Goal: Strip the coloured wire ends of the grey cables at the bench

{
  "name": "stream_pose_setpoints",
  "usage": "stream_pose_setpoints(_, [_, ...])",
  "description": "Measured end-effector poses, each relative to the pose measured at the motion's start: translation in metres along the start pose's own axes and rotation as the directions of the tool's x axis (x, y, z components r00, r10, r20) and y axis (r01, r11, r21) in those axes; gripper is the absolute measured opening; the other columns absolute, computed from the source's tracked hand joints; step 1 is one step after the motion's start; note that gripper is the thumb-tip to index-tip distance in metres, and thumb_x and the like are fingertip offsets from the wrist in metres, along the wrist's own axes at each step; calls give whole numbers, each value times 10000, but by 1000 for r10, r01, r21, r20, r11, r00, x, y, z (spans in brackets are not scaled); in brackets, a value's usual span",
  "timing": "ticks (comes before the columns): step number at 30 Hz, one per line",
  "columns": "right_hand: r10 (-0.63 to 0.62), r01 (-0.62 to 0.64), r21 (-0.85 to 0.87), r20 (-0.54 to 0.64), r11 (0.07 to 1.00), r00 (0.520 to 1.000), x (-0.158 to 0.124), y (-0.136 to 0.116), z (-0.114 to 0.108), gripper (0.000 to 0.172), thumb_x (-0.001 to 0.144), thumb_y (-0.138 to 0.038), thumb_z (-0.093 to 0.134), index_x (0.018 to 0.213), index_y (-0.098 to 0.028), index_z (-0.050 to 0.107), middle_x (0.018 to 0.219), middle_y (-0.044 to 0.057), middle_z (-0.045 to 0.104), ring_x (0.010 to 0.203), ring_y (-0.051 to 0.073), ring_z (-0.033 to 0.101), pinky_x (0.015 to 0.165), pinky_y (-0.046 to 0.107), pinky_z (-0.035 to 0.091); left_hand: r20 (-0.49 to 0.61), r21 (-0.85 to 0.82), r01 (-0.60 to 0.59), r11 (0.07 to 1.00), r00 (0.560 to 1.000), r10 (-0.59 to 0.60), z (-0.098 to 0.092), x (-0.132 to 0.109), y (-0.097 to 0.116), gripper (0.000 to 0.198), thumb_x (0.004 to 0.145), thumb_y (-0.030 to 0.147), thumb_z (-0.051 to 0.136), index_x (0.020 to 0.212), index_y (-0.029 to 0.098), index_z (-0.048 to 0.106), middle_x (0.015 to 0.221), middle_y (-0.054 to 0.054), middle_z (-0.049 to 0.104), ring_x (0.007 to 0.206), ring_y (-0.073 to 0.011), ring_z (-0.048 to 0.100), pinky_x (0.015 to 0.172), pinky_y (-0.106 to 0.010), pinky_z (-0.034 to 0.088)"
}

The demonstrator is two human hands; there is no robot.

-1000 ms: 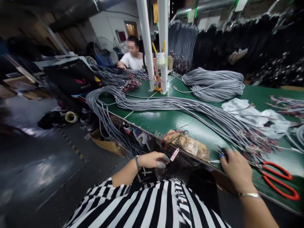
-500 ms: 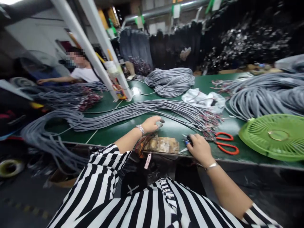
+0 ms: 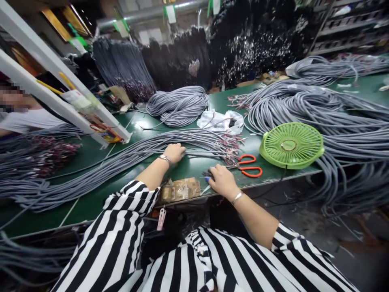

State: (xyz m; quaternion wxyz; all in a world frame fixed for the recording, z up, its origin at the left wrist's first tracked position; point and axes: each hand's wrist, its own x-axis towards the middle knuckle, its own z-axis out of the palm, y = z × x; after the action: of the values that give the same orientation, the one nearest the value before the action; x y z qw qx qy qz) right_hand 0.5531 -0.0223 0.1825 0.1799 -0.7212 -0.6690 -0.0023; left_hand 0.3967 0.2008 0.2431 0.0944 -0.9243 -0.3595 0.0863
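Head camera: the long grey cable bundle lies across the green table, the left hand at its near edge with fingers curled, though whether they grip it cannot be told, while the right hand has its fingers wrapped around a small dark tool. The bundle looks weighty yet bendy and apt to slip strand over strand, so best held mid-length, clear of the thin, probably fragile wire ends.

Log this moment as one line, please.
left hand: at grey cable bundle | right hand: holding dark tool | red-handled scissors: on green table | green fan: right of scissors
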Motion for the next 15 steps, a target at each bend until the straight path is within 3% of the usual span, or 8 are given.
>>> stream_pose_setpoints(2, [-5, 5, -6, -20, 1000, 1000, 0, 1, 1, 282, 854, -318, 550, 1093, -171, 581, 1017, 108, 574, 942, 235, 507, 822, 316, 381, -96, -43, 46, 998, 994, -50, -9, -13, -4, 373, 912, 398, 397, 1054, 149, 636, 1060, -152, 619, 948, -252, 599, 799, -325, 405])
stream_pose_setpoints(4, [-23, 21, -26, -61, 999, 998, 0, 1, 0, 244, 847, -309, 563, 1049, -174, 586, 973, 100, 581, 906, 227, 521, 791, 307, 387, -285, -205, 125, 971, 941, -181, -20, -30, -12, 376, 915, 428, 406, 1043, 155, 629, 924, -116, 645, 840, -217, 599, 712, -287, 400])
stream_pose_setpoints(7, [-72, 65, -55, -120, 996, 990, -2, 0, -3, 177, 874, -297, 525, 999, -184, 577, 923, 89, 580, 862, 211, 538, 748, 291, 386, -520, -598, 57, 799, 732, -441, -40, -72, -30, 355, 891, 463, 473, 929, 150, 636, 646, -32, 581, 607, -141, 521, 572, -234, 355])
stream_pose_setpoints(9, [-113, 106, -55, -131, 993, 985, -4, 0, -4, 158, 892, -285, 484, 977, -184, 570, 895, 95, 575, 832, 211, 544, 711, 293, 382, -534, -795, -126, 594, 610, -585, -52, -116, -39, 383, 872, 510, 494, 860, 152, 630, 515, 20, 484, 465, -95, 413, 478, -210, 296])
stream_pose_setpoints(12, [-173, 168, -49, -138, 985, 975, -3, 2, 0, 155, 889, -279, 463, 920, -176, 576, 826, 116, 567, 744, 227, 535, 627, 316, 358, -429, -897, -336, 289, 494, -756, -63, -200, -42, 392, 852, 532, 510, 817, 158, 624, 409, 63, 373, 349, -62, 274, 395, -195, 212])
stream_pose_setpoints(15, [-130, 119, -114, -96, 986, 987, 3, 7, 10, 226, 870, -336, 474, 973, -180, 601, 829, 102, 579, 738, 236, 554, 615, 325, 366, -316, -906, -392, 163, 366, -875, -65, -293, -28, 341, 843, 469, 551, 755, 149, 627, 360, 69, 334, 315, -47, 239, 377, -182, 210])
